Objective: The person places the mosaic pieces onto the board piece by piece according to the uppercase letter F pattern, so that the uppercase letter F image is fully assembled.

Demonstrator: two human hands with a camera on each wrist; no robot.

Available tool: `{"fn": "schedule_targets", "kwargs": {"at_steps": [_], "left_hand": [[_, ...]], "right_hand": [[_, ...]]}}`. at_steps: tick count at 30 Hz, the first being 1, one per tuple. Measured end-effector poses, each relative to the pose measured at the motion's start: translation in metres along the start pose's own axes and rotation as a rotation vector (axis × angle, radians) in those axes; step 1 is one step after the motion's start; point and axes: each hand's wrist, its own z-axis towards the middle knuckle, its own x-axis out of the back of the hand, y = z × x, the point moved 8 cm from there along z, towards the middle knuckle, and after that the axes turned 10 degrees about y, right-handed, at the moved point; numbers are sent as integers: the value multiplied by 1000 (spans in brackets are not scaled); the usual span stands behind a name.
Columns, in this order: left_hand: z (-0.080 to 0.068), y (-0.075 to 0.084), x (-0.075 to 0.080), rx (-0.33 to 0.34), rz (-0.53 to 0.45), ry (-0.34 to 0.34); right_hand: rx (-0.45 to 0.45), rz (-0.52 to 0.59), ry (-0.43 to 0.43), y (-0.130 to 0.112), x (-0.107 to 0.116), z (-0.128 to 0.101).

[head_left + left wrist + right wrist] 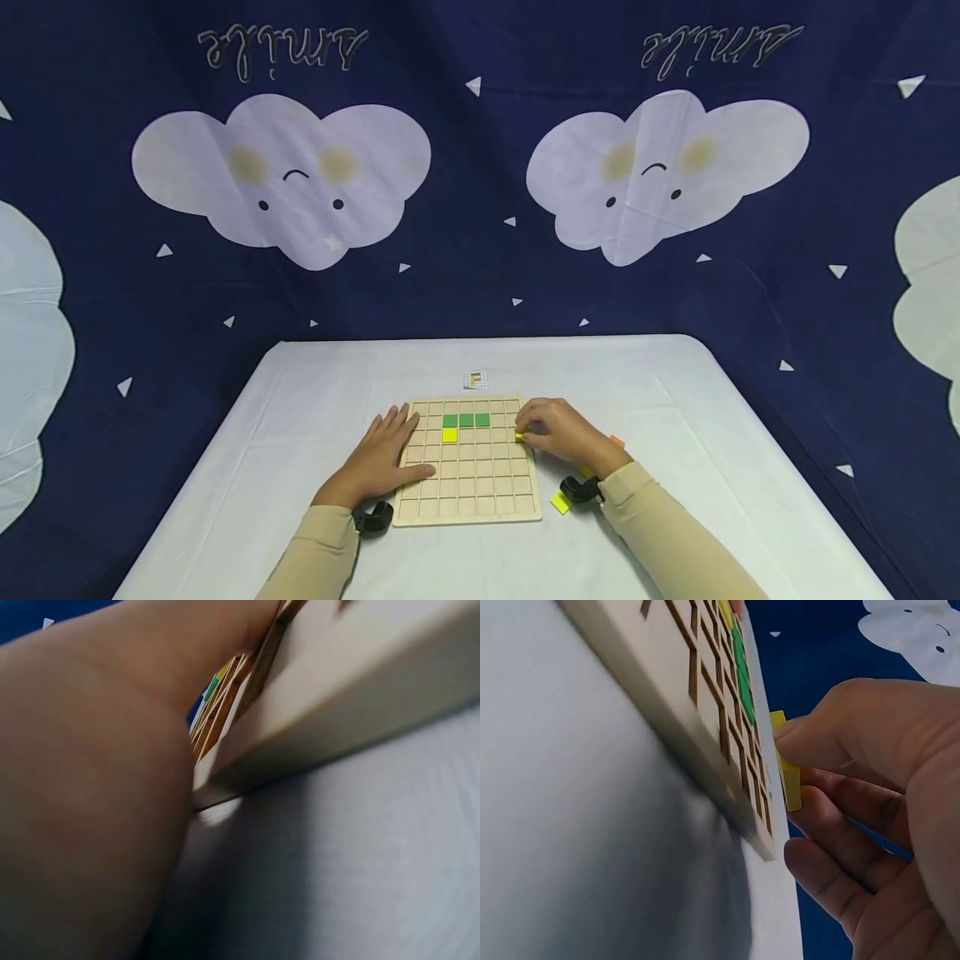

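Observation:
A wooden grid board point(476, 487) lies on the white table, with three green tiles point(467, 420) side by side in one of its far rows. Just below the leftmost green one sits a yellow tile point(449, 435). My left hand point(378, 462) rests with spread fingers on the board's left edge, thumb reaching over the cells. At the right edge, my right hand point(558, 429) pinches another yellow tile point(790, 776) between thumb and fingers. In the right wrist view that tile stands on edge, beside the board's far corner.
Beyond the board lies a small printed pattern card point(476, 380). Near my right wrist are a loose yellow tile point(560, 502) and an orange piece point(617, 441), partly hidden by the arm. A dark blue cloth with clouds hangs behind the table point(337, 362).

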Motion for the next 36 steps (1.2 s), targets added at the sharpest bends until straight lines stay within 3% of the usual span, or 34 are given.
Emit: {"fn": "schedule_targets", "kwargs": {"at_steps": [22, 36], "left_hand": [[1, -2, -1, 7, 6, -6], [1, 0, -1, 6, 4, -7]], "right_hand": [[4, -7, -69, -27, -40, 37], [88, -58, -105, -51, -62, 48]]}}
